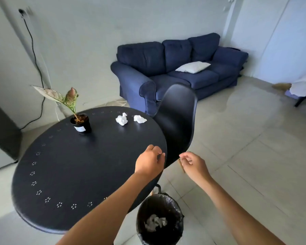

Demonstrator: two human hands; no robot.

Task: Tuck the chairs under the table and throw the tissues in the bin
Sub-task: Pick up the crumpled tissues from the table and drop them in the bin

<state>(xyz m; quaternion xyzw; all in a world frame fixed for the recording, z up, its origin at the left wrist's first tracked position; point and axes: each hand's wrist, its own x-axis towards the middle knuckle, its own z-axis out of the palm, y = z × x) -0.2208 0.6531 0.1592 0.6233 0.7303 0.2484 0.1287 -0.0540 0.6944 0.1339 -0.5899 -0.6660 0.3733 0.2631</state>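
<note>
A round black table (64, 165) fills the lower left. Two crumpled white tissues lie on its far side: one tissue (122, 119) and another tissue (140, 119) just right of it. A black chair (177, 119) stands against the table's right edge, its seat partly under the top. A black bin (160, 202) with a liner sits on the floor below the table's near right edge, with a crumpled tissue (155, 222) inside. My left hand (149, 161) hovers over the table's right edge, fingers loosely curled, empty. My right hand (193, 165) is beside the chair, fingers apart, empty.
A potted plant (80, 123) stands on the table's far left part. A blue sofa (177, 75) with a white cushion (193, 67) sits behind the chair. A dark cabinet (2, 131) is at the left wall. Tiled floor spreads to the right.
</note>
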